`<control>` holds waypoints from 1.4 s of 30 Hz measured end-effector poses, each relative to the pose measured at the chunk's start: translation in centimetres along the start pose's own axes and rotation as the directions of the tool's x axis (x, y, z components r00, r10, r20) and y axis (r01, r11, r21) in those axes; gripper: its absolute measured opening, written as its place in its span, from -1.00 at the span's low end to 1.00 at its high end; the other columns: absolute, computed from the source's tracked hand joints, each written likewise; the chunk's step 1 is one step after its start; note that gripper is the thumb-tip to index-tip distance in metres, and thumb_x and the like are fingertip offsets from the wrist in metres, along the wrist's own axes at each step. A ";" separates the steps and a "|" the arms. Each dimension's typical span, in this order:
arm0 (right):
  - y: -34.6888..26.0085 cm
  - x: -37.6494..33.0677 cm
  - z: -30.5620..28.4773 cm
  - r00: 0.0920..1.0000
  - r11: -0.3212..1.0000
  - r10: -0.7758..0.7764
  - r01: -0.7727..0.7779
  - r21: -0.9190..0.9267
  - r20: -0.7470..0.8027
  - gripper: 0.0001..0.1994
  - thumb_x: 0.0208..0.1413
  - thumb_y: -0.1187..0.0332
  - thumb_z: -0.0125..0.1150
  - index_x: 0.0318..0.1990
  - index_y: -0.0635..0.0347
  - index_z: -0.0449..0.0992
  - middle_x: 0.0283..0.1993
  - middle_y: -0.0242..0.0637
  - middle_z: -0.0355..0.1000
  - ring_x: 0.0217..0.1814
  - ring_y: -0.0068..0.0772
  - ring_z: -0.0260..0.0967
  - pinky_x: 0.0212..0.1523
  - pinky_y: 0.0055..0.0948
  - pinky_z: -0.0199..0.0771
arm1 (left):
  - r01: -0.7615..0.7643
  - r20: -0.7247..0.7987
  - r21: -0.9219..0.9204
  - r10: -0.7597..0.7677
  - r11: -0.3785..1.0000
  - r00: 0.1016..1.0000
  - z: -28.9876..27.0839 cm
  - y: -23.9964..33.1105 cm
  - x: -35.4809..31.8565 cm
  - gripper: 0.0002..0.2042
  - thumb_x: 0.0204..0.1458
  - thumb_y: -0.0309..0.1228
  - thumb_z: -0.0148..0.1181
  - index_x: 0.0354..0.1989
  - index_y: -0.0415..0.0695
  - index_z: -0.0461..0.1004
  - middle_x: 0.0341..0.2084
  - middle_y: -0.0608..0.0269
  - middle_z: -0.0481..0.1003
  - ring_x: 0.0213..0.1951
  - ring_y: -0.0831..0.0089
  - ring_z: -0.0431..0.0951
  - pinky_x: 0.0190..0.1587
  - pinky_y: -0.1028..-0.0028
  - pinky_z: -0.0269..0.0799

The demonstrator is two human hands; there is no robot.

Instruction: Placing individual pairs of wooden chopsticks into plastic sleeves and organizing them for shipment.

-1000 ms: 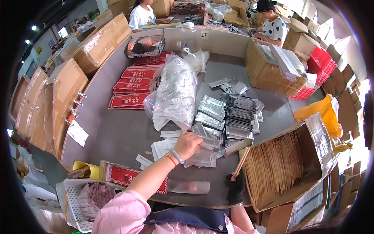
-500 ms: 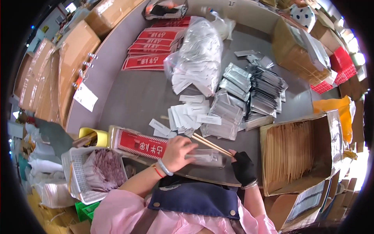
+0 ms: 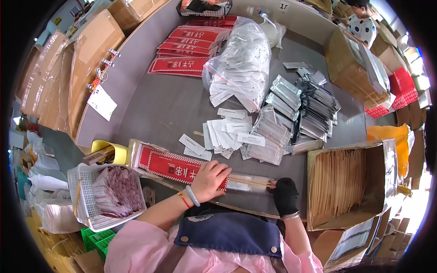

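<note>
Near the front edge of the table, my left hand (image 3: 210,179) grips the right end of a red printed paper sleeve (image 3: 159,163). My right hand (image 3: 286,196), in a black fingerless glove, pinches the right ends of wooden chopsticks (image 3: 259,182). The chopsticks lie level, pointing left toward the sleeve's end under my left fingers; my hand hides their far tips. Around and beneath them is a clear plastic packet (image 3: 240,185) with a white slip in it. Just beyond my hands lie loose white paper packets (image 3: 221,136) and flat clear packets (image 3: 268,142).
An open carton (image 3: 390,173) full of wooden sticks stands right. At left are a yellow container (image 3: 119,157) and a white basket (image 3: 82,200) of purplish packets. Farther back lie red sleeves (image 3: 186,50), a clear bag of white packets (image 3: 246,54) and dark packets (image 3: 316,107). Another person (image 3: 362,27) is at back right.
The chopsticks, slanted above the clear packet before, now lie lower and level over it. My left hand has come down onto the red sleeve's end, its fingers closer together.
</note>
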State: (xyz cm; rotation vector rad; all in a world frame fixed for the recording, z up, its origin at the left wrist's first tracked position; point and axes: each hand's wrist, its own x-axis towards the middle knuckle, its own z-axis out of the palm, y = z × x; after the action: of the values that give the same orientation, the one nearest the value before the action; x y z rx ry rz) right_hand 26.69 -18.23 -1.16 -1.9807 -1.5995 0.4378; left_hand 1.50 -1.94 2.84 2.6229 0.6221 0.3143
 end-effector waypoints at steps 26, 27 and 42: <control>-7.1 3.4 -3.2 0.996 0.968 -0.072 0.085 -0.237 0.062 -0.41 -0.34 0.07 0.48 -0.07 0.05 0.45 -0.17 -0.26 0.40 -0.09 -0.10 0.34 -0.07 -0.11 0.22 | 0.397 -0.254 0.095 -0.364 0.913 0.896 -0.8 -3.0 -1.2 -0.10 -0.36 -0.01 0.52 0.22 -0.15 0.29 0.19 -0.06 0.22 0.21 -0.15 0.18 0.21 -0.21 0.07; -7.3 3.5 -3.2 0.994 0.965 -0.073 0.091 -0.245 0.081 -0.40 -0.33 0.06 0.47 -0.07 0.05 0.45 -0.17 -0.26 0.40 -0.09 -0.11 0.33 -0.06 -0.12 0.20 | 0.477 -0.236 0.063 -0.451 0.877 0.861 0.8 -2.2 -1.8 -0.05 -0.37 0.01 0.52 0.25 -0.16 0.24 0.23 -0.07 0.16 0.26 -0.19 0.10 0.23 -0.27 -0.02; -9.1 5.3 3.9 0.968 0.976 -0.185 0.202 -0.087 0.166 -0.36 -0.29 0.02 0.46 0.00 0.07 0.44 -0.06 -0.24 0.41 0.02 -0.12 0.33 0.06 -0.05 0.18 | 0.448 -0.283 -0.111 -0.460 0.887 0.841 2.2 -2.8 -2.3 -0.05 -0.38 -0.11 0.57 0.26 -0.20 0.24 0.27 -0.06 0.15 0.28 -0.18 0.11 0.30 -0.12 -0.05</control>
State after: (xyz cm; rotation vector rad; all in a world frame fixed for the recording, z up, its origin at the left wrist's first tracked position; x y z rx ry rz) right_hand 18.57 -10.97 1.72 -1.8788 -1.9300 0.4514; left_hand -0.85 -1.54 -0.63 2.3058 1.2991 0.5735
